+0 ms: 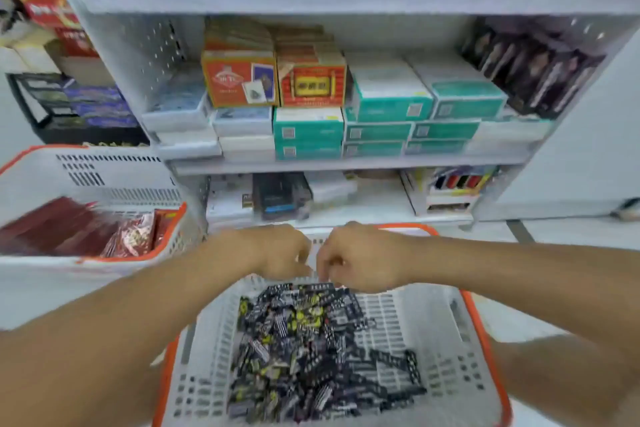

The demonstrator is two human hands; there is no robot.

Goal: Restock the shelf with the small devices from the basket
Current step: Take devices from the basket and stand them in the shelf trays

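Black-and-yellow small devices (311,350) are filling the white basket (446,381); above them, left hand (277,255) and right hand (360,262) are curling, grip contents unclear

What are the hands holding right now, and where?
Cannot be told: left hand and right hand curl together above the small devices in the basket; blur hides any grip.

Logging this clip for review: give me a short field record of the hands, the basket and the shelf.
left hand: fingers curled, over the basket's far end
right hand: fingers curled, beside the left
held item: too blurred to tell
basket: white, orange rim, pile of small devices inside
shelf: stacked teal boxes
second basket: left, red packets
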